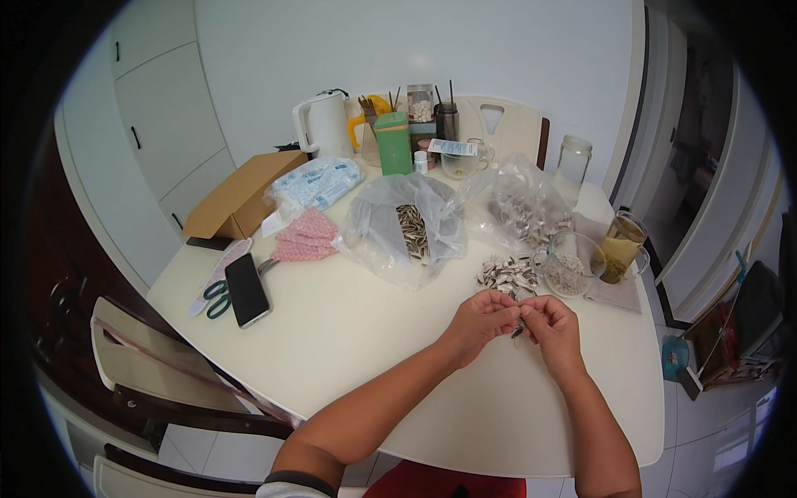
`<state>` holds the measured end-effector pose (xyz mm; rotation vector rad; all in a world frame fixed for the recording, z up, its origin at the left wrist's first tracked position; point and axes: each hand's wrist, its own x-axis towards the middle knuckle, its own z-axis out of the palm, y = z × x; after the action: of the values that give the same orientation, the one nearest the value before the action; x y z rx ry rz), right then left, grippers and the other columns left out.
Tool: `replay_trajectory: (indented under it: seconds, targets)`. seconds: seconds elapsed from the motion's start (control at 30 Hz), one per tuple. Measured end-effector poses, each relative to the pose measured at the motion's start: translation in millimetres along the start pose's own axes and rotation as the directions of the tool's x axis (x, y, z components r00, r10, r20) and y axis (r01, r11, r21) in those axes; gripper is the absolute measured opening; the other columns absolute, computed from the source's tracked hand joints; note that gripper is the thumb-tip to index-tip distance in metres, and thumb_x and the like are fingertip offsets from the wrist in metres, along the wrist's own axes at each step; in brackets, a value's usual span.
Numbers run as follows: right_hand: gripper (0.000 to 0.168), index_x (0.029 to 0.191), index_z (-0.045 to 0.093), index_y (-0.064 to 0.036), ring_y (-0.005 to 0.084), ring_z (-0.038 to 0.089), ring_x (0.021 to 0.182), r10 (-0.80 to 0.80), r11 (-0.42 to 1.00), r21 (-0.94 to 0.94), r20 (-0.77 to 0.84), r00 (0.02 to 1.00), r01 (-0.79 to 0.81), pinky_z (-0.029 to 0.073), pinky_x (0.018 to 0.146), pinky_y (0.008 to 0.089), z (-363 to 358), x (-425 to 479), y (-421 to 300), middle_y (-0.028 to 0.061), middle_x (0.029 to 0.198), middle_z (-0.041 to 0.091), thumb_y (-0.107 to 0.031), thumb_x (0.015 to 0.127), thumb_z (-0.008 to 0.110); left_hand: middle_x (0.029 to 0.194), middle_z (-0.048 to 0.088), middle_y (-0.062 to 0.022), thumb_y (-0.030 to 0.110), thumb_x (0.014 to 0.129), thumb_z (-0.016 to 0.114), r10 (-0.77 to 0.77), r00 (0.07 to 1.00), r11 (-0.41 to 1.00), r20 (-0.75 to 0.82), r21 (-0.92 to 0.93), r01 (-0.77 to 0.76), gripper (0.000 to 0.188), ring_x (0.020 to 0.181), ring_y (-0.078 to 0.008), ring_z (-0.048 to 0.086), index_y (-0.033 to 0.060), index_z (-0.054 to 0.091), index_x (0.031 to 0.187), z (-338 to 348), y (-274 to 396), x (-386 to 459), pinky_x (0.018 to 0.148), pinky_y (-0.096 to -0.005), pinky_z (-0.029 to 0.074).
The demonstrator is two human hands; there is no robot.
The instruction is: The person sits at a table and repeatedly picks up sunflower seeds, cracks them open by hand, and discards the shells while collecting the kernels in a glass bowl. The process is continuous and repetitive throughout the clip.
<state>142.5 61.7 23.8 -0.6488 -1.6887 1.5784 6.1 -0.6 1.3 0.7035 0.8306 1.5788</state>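
Observation:
My left hand (479,322) and my right hand (554,320) meet above the front right of the table. Their thumbs and fingertips pinch a sunflower seed (518,305) between them, mostly hidden by the fingers. Just below the fingertips a few striped seeds (517,332) show. A heap of split sunflower seed hulls (507,272) lies directly beyond my hands. To its right, a glass cup (591,281) holds pale shelled kernels (565,274). Farther left, striped sunflower seeds (412,230) fill the middle of an opened clear plastic bag (367,227).
Behind the heap sits another plastic bag (523,187) with dark contents. A glass mug of tea (622,246) stands on a folded cloth (613,295), near an empty jar (571,165). Leftward lie a phone (247,291), scissors (216,299), pink cloth (305,238) and cardboard box (249,190).

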Motion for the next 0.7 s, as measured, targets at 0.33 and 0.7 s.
replay_trajectory:
  seconds: [0.33, 0.7]
  targets:
    - [0.009, 0.087, 0.055, -0.003, 0.0026, 0.043, 0.053, 0.034, 0.999, 0.005, 0.011, 0.999, -0.034, 0.032, 0.046, 0.0167, 1.4, -0.6, -2.8, -0.0029, 0.066, 0.053, -0.011, 0.084, 0.054, 0.078, 0.056, -0.001, 0.01, 0.081, 0.06, 0.017, 1.0, 0.996, -0.022, 0.087, -0.015, 0.011, 0.067, -0.0081, 0.05, 0.0063, 0.051, 0.086, 1.6, 0.7, -1.3, 0.063, -0.0202, 0.043]
    - [0.002, 0.081, 0.054, -0.003, -0.0007, 0.039, 0.051, 0.061, 0.988, 0.134, 0.112, 0.992, -0.076, 0.031, 0.044, 0.0148, -9.3, 1.9, -2.1, -0.0035, 0.065, 0.053, -0.004, 0.08, 0.053, 0.077, 0.057, 0.0006, 0.013, 0.081, 0.061, -0.159, 0.978, 0.975, 0.135, -0.132, 0.176, 0.011, 0.063, -0.0046, 0.052, 0.0085, 0.052, 0.083, 0.7, 3.6, -3.0, 0.061, -0.0176, 0.046]
